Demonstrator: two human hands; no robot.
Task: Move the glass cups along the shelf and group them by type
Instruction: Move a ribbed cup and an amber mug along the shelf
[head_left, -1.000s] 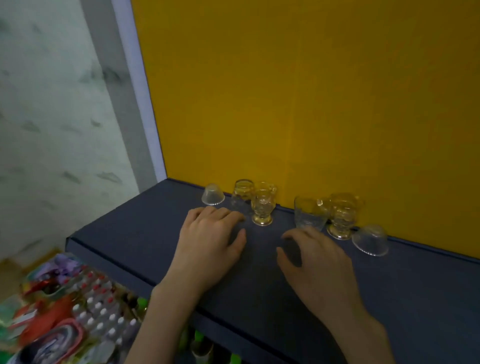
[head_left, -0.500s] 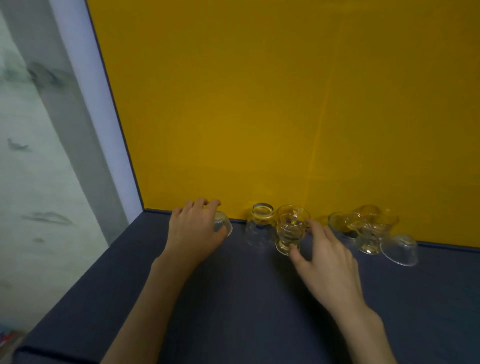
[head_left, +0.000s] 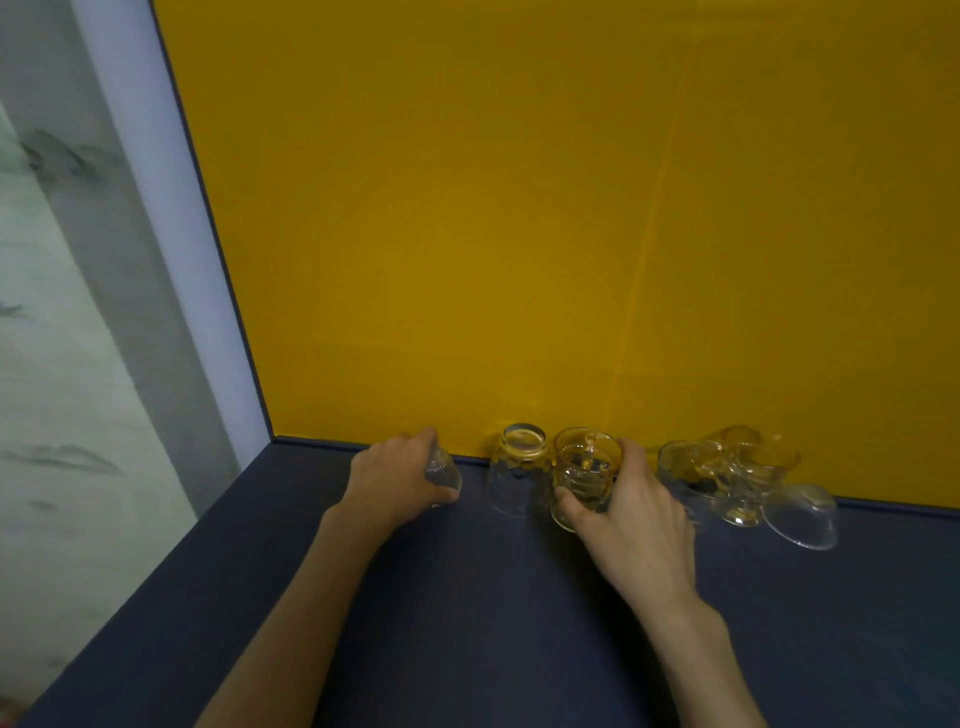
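Observation:
Several glass cups stand in a row on the dark blue shelf against the yellow back wall. My left hand is closed over a small clear cup at the left end. Beside it stands an upside-down tumbler. My right hand grips a footed glass cup just to the tumbler's right. Further right are a clear tumbler, another footed cup and a small clear cup lying tilted.
The yellow wall rises directly behind the cups. A pale grey frame post bounds the shelf's left end. The shelf's left edge drops off toward a marbled surface.
Both hands have reached back to the cups: the left has closed over the small clear cup, and the right has closed around the footed cup. The view has tilted up toward the wall.

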